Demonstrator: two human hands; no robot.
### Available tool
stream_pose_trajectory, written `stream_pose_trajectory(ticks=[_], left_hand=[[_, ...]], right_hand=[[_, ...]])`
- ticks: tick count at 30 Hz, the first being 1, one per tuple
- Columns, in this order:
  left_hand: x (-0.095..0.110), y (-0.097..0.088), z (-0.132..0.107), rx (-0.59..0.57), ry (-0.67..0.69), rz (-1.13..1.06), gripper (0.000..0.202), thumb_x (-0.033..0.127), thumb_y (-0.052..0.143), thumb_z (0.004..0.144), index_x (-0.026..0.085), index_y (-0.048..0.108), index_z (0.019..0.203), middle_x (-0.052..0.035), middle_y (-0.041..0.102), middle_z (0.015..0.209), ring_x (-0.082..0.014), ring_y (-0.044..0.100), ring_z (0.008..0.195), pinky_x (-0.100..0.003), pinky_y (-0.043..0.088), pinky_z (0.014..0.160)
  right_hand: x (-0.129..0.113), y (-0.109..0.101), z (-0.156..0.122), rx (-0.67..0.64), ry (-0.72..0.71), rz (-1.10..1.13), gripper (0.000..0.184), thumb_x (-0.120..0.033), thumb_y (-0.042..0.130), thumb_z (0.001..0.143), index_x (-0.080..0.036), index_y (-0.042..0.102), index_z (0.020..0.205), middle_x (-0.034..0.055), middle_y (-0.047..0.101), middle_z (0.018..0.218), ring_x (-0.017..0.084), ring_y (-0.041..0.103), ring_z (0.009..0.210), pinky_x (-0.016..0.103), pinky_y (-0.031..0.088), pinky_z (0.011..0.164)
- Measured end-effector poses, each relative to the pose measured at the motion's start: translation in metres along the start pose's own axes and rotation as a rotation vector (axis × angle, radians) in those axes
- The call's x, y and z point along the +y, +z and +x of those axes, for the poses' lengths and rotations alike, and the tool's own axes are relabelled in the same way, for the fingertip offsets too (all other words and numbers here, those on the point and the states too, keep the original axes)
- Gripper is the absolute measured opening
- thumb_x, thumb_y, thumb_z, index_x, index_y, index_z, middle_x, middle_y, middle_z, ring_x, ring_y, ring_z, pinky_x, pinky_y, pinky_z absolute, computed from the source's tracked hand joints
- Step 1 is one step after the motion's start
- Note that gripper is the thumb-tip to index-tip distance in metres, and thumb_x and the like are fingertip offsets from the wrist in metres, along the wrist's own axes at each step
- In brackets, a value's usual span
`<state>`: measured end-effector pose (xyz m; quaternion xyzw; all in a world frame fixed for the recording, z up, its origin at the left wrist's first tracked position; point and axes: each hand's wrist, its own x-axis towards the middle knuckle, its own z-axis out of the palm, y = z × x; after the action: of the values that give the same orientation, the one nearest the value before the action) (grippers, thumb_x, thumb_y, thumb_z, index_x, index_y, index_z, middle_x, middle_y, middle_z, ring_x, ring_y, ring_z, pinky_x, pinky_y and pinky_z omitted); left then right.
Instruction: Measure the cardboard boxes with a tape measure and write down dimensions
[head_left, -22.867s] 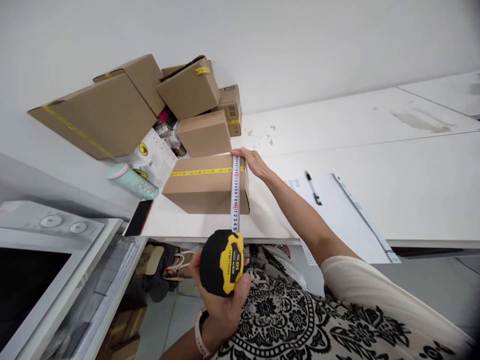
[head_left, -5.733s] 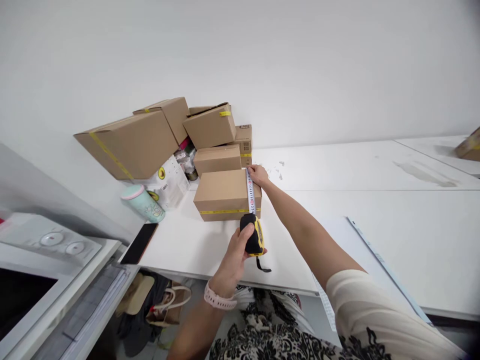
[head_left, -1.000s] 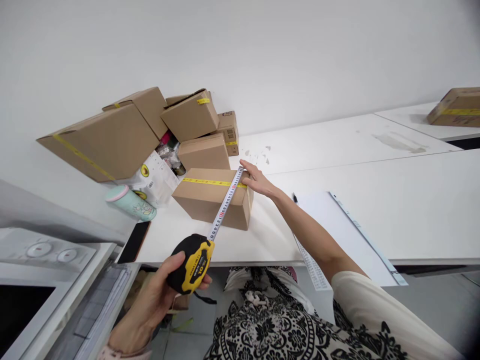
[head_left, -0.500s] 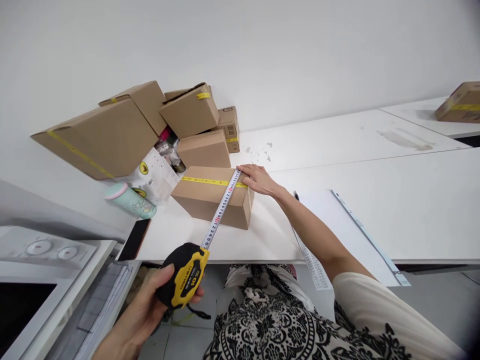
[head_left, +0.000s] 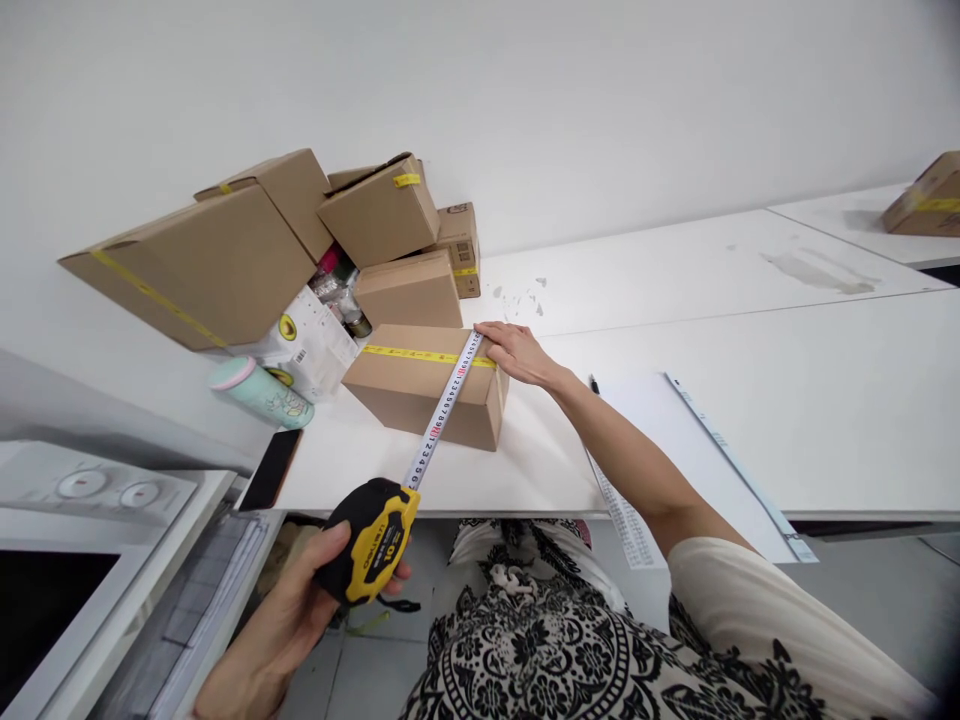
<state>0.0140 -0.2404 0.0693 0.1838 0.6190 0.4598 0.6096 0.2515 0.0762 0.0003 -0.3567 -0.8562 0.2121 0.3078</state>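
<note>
My left hand (head_left: pixel 307 585) is closed round the black and yellow case of a tape measure (head_left: pixel 371 540), in front of the table's edge. The white blade (head_left: pixel 442 415) runs out from the case, slanting up across the top of a small cardboard box (head_left: pixel 420 395) banded with yellow tape. At the box's far right corner, my right hand (head_left: pixel 517 352) presses the blade's end with its fingers. The box rests on the white table (head_left: pixel 540 460). Part of its right side is hidden behind my right hand.
Several cardboard boxes (head_left: pixel 225 255) are stacked at the back left. A mint tumbler (head_left: pixel 262 392) lies by a phone (head_left: pixel 271 470) at the left edge. Papers (head_left: pixel 675 440) and a pen (head_left: pixel 594 384) lie right of my forearm. A microwave (head_left: pixel 82 540) stands lower left.
The view has shifted slightly, so most things sit a little higher. Both hands keep their hold, and the tape lies across the box as before.
</note>
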Motion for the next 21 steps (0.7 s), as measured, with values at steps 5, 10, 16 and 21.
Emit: stream_pose_trajectory(ticks=[5, 10, 16, 21], left_hand=[[-0.016, 0.007, -0.004, 0.020, 0.165, 0.056, 0.072, 0.057, 0.087, 0.061, 0.023, 0.074, 0.123, -0.0151, 0.078, 0.107, -0.0442, 0.070, 0.106, -0.051, 0.061, 0.086], [-0.031, 0.038, 0.001, -0.109, 0.403, 0.220, 0.092, 0.049, 0.091, 0.055, 0.027, 0.063, 0.140, -0.0131, 0.075, 0.113, -0.0418, 0.071, 0.101, -0.047, 0.060, 0.086], [-0.055, 0.121, 0.058, -0.118, 0.464, 0.321, 0.088, 0.019, 0.092, 0.050, 0.021, 0.065, 0.133, -0.0136, 0.068, 0.132, -0.0394, 0.059, 0.127, -0.042, 0.050, 0.106], [-0.047, 0.162, 0.081, -0.174, 0.640, 0.455, 0.093, 0.013, 0.092, 0.050, 0.024, 0.063, 0.137, -0.0088, 0.066, 0.135, -0.0332, 0.057, 0.129, -0.037, 0.050, 0.106]], right_hand=[[0.009, -0.021, -0.020, 0.255, 0.043, 0.118, 0.065, -0.041, 0.044, 0.093, -0.020, 0.038, 0.154, 0.0143, 0.040, 0.163, 0.031, 0.044, 0.144, 0.054, 0.037, 0.115], [0.053, -0.055, -0.080, 0.420, 0.595, -0.133, 0.032, -0.036, 0.046, 0.094, -0.019, 0.062, 0.115, 0.0118, 0.074, 0.108, 0.027, 0.068, 0.100, 0.042, 0.050, 0.090], [0.087, -0.042, -0.155, -0.037, 0.855, -0.420, 0.036, -0.054, 0.053, 0.095, -0.020, 0.061, 0.105, 0.0138, 0.076, 0.101, 0.032, 0.069, 0.099, 0.040, 0.048, 0.080], [0.083, -0.028, -0.173, -0.137, 0.775, -0.410, 0.035, -0.034, 0.048, 0.097, -0.018, 0.052, 0.127, 0.0169, 0.074, 0.114, 0.033, 0.070, 0.099, 0.040, 0.049, 0.080]])
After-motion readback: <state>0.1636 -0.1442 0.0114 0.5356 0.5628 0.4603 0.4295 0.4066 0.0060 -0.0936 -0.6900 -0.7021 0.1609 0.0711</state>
